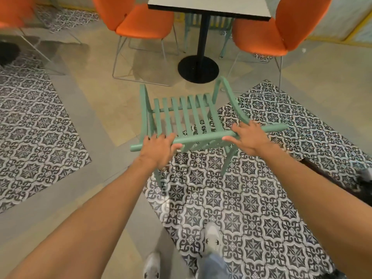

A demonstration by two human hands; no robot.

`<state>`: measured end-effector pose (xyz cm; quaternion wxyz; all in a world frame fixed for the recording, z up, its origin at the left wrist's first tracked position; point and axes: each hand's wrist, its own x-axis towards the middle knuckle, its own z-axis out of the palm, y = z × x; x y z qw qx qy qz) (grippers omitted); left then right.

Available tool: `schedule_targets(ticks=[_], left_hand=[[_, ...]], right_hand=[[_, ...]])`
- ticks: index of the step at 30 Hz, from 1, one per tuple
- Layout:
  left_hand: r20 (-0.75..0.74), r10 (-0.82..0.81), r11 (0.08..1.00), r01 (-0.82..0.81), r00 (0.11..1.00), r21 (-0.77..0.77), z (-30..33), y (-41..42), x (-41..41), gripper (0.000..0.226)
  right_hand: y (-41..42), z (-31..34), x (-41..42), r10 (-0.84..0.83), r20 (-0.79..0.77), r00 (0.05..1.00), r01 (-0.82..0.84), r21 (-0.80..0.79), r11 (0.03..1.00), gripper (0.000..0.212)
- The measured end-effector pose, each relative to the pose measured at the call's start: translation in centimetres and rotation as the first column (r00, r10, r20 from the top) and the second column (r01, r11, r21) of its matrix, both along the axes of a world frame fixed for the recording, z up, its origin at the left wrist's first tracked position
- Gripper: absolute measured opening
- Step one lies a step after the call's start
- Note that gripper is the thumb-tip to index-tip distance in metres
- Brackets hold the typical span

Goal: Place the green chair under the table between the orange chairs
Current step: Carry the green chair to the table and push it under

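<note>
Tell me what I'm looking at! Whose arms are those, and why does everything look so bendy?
The camera sits on a person's head and looks down, so you see their own arms. Its wide lens bends the edges. The left hand and right hand both grip the top rail of a green chair. Ahead stands a table on a black round foot, with an orange chair on one side and another orange chair on the other. The green chair points at the gap between them. Below are the person's white shoes.

Bare floor [120, 93] between orange chairs [145, 25] (table post [202, 35] centred).
</note>
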<state>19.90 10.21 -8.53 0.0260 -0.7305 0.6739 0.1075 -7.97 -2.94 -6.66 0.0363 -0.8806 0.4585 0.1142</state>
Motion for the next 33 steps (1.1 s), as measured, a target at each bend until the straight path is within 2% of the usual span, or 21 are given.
schedule_targets(ticks=[6,12,15,19,22,26,33], left_hand=[[-0.010,-0.083,0.993,0.084,0.996,0.077,0.8,1.8,7.0,0.057],[-0.048,-0.093,0.987,0.098,0.995,0.128,1.2,2.8,12.2,0.055],[-0.046,-0.096,0.987,0.101,0.994,0.127,1.0,3.1,13.3,0.054],[-0.057,-0.094,0.994,0.097,0.994,0.051,0.2,3.3,13.0,0.052],[-0.071,-0.079,0.997,0.079,0.994,-0.001,-0.4,3.3,12.4,0.061],[-0.116,-0.071,0.997,0.069,0.991,-0.018,-0.6,2.6,12.5,0.069],[-0.127,-0.084,0.994,0.074,0.988,-0.084,-0.4,0.6,12.9,0.070]], right_hand=[[5.7,-0.3,5.7,-0.114,-0.004,0.993,0.114,-0.011,0.993,0.089],[9.3,-1.1,10.4,-0.188,0.009,0.982,0.188,-0.028,0.982,0.080],[10.2,-1.2,11.4,-0.213,0.015,0.977,0.214,-0.021,0.977,0.084],[10.4,-1.3,11.1,-0.227,0.080,0.971,0.226,0.014,0.974,0.084],[9.9,-1.3,9.5,-0.256,0.114,0.960,0.252,0.047,0.966,0.091],[9.3,-1.8,7.9,-0.338,0.056,0.940,0.339,-0.008,0.941,0.094],[7.4,-2.0,8.1,-0.355,0.147,0.923,0.357,0.014,0.934,0.098]])
